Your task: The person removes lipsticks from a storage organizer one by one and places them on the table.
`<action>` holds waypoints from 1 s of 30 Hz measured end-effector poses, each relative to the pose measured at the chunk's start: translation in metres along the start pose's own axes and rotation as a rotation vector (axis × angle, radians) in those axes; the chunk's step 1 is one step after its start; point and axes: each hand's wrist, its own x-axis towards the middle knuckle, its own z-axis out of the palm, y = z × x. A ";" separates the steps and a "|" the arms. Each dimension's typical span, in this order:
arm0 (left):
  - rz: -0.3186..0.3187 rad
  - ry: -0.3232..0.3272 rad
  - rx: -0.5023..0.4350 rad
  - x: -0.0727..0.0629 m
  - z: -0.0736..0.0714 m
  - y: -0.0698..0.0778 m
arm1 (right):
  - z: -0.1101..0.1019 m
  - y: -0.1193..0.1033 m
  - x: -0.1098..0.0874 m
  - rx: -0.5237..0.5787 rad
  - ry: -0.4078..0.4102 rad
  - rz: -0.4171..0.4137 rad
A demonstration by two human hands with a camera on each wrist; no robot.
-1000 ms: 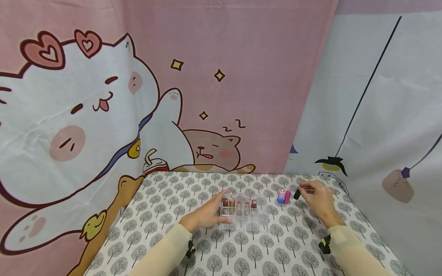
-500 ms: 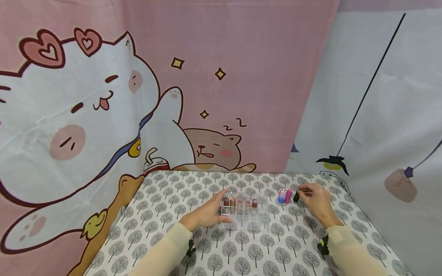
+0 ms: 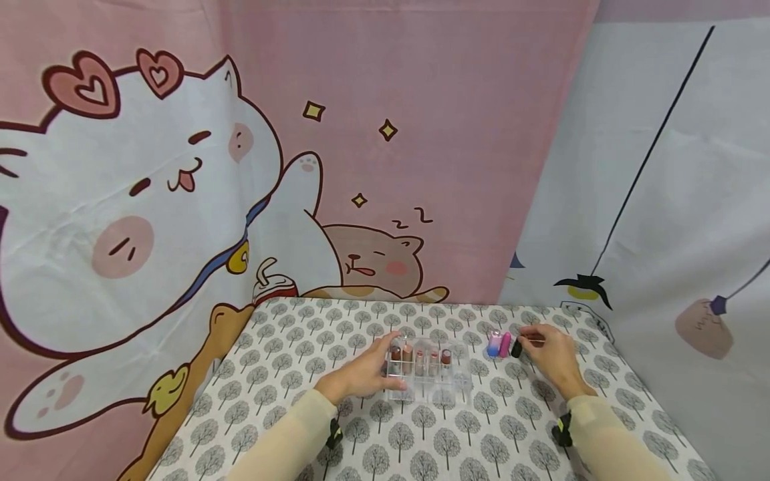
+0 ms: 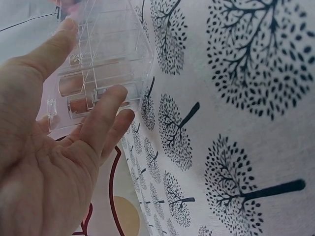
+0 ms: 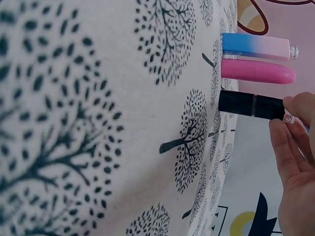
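My left hand [image 3: 363, 369] holds the left end of a clear plastic lipstick organizer [image 3: 458, 382], with thumb and fingers spread across its near and far sides. Several lipsticks [image 3: 408, 359] stand in its back row. In the left wrist view, fingertips lie against the transparent wall of the organizer [image 4: 118, 51]. My right hand [image 3: 552, 354] pinches a black lipstick [image 5: 251, 104] by its top end; the lipstick stands upright, its base right at the tablecloth. Beside it stand a bright pink tube [image 5: 258, 71] and a blue-to-pink lip gloss tube [image 5: 256, 45] with a clear faceted top.
A white tablecloth with grey trees [image 3: 421, 441] covers the table. Behind it hangs a pink cloth backdrop [image 3: 457, 167] with cartoon animals, and a pale cloth [image 3: 680, 200] hangs along the right side. The organizer's front compartments face the person.
The black lipstick in my right hand has shifted slightly left, closer to the pink tube, and stands straighter. My left hand stays on the organizer. The head view has shifted a little.
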 end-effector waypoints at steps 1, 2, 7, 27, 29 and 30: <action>0.001 0.001 -0.001 0.000 0.000 0.000 | 0.000 0.000 0.000 -0.002 -0.003 0.002; 0.001 0.002 -0.003 0.000 0.000 0.000 | 0.000 0.000 0.000 -0.004 -0.006 0.004; -0.002 0.002 -0.005 0.000 0.000 0.002 | 0.000 -0.001 0.000 -0.007 -0.026 0.019; 0.001 0.002 -0.048 0.000 0.000 0.001 | -0.007 -0.004 -0.009 -0.004 0.002 -0.009; 0.002 0.003 -0.048 0.000 0.000 0.002 | -0.008 -0.005 -0.010 0.000 0.013 -0.022; 0.003 0.003 -0.047 0.000 0.001 0.002 | -0.009 -0.007 -0.011 -0.002 0.021 -0.031</action>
